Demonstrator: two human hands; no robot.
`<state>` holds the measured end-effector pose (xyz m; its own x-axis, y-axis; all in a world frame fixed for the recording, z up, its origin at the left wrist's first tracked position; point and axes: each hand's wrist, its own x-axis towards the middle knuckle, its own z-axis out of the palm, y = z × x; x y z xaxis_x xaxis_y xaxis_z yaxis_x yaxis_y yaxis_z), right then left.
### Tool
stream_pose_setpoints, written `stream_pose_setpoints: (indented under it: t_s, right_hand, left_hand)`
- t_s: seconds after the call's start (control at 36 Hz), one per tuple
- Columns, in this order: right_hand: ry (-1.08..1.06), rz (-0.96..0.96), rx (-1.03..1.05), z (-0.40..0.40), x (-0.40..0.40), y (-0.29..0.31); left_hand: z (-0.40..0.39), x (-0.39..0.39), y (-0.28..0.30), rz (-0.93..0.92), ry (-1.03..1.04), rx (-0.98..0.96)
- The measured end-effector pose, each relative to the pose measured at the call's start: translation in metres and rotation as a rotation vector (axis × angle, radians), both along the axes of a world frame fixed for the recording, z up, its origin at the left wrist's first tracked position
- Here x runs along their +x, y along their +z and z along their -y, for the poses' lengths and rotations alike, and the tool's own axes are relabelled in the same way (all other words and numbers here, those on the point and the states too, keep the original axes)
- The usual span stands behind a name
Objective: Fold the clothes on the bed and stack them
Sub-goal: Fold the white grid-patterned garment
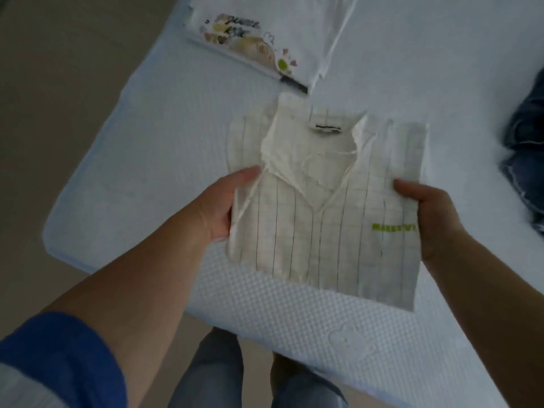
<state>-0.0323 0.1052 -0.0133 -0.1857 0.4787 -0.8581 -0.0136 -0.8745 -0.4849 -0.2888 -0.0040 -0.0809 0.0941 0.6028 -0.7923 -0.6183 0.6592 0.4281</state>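
Observation:
A folded cream shirt (321, 219) with thin dark stripes, a collar and a green logo is held just above the white bed (147, 148). My left hand (226, 204) grips its left edge, thumb on top. Its right edge is gripped by my right hand (426, 213), beside the logo. Farther back lies a folded white T-shirt (265, 33) with a colourful print, resting on other folded white cloth.
Dark blue denim clothing (527, 160) lies crumpled at the right edge of the bed. The bed's near corner and textured side (279, 313) are just below the shirt. Beige floor (59, 83) lies to the left. My legs in jeans (212, 375) stand at the bed's corner.

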Motion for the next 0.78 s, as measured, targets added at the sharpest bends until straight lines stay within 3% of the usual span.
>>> stream_pose_setpoints:
  t_s: [0.17, 0.25, 0.39, 0.47, 0.53, 0.67, 0.78]
  right_hand:
    - [-0.125, 0.184, 0.000, 0.003, 0.036, -0.055]
    - [-0.165, 0.187, 0.072, 0.014, 0.055, -0.060]
    - [-0.214, 0.088, 0.180, 0.020, 0.097, -0.035]
    - [-0.213, 0.064, 0.223, 0.003, 0.118, -0.031]
    - [-0.212, 0.097, 0.199, -0.015, 0.127, -0.041]
    - [-0.165, 0.346, 0.081, -0.032, 0.145, -0.085]
    - [-0.038, 0.423, 0.104, -0.023, 0.150, -0.104]
  left_hand:
    - [-0.011, 0.028, -0.011, -0.137, -0.041, -0.093]
    - [-0.018, 0.040, -0.004, -0.203, -0.033, 0.001]
    - [-0.029, 0.054, 0.016, -0.080, -0.060, 0.235]
    - [-0.048, 0.064, 0.016, -0.105, -0.102, 0.345]
    - [-0.067, 0.075, 0.005, -0.214, -0.164, 0.314]
    - [-0.090, 0.101, -0.045, -0.711, -0.462, -0.001]
    - [-0.083, 0.107, -0.057, -0.846, -0.439, -0.022]
